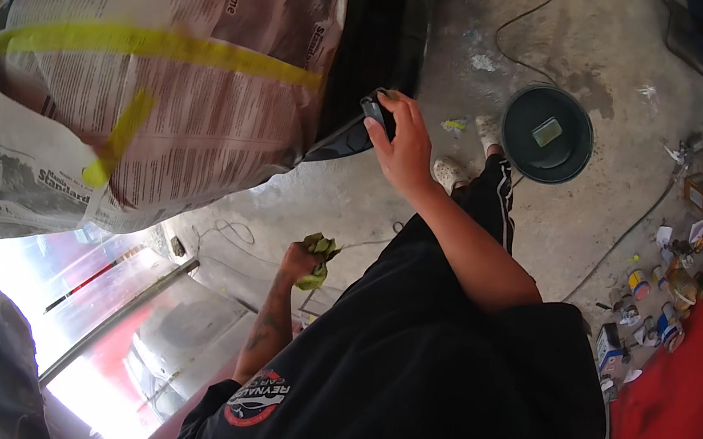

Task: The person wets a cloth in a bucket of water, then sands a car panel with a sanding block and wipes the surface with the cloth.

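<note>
My right hand [407,146] is closed around a small dark block [373,107], its fingers curled over the top and the thumb along the near side. The block rests at the edge of a glossy black car body panel [378,30]; whether it presses on the surface cannot be made out. Lower down on the left, my left hand [298,261] grips a crumpled green cloth [320,260], held away from the car. Newspaper sheets [198,99] cover the car beside the black panel, fixed with strips of yellow masking tape [169,45].
On the concrete floor [466,47] stands a dark round basin [586,118] with a pale rectangular piece [547,132] inside. A cable [506,48] runs near it. Bottles and cans [675,283] crowd the right, by a red surface [687,392]. Bright shiny panels [183,331] lie at lower left.
</note>
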Demonstrator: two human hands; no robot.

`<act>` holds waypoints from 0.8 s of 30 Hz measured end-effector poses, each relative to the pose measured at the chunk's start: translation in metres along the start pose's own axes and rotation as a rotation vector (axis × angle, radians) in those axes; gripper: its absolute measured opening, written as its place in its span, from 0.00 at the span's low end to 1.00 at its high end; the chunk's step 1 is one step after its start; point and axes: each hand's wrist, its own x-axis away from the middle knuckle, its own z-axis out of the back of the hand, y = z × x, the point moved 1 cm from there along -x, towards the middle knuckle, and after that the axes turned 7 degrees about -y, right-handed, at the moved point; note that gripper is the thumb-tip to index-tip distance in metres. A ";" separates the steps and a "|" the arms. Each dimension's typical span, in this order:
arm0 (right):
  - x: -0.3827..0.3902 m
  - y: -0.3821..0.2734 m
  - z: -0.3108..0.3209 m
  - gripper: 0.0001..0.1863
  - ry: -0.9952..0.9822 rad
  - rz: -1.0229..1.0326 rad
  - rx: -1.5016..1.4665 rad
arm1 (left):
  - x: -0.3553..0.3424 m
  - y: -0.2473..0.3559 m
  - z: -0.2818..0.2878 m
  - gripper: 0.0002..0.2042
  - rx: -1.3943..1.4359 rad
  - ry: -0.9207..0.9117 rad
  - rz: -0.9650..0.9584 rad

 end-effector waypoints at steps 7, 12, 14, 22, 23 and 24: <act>-0.028 0.027 0.003 0.20 0.091 0.063 0.027 | 0.005 0.053 0.012 0.27 -0.139 0.029 -0.009; -0.005 0.012 0.003 0.19 0.141 0.176 0.006 | 0.003 0.073 0.015 0.26 -0.145 0.045 -0.083; -0.024 0.016 0.007 0.19 0.120 0.113 0.053 | 0.003 0.077 0.015 0.26 -0.138 0.051 -0.068; -0.067 0.038 0.007 0.20 0.081 0.064 0.102 | 0.005 0.065 0.009 0.25 -0.128 0.075 0.022; -0.060 0.036 0.006 0.20 0.099 0.063 0.095 | 0.005 0.063 0.009 0.25 -0.152 0.079 0.020; -0.057 0.035 0.005 0.20 0.101 0.084 0.091 | 0.005 0.061 0.008 0.25 -0.179 0.069 0.038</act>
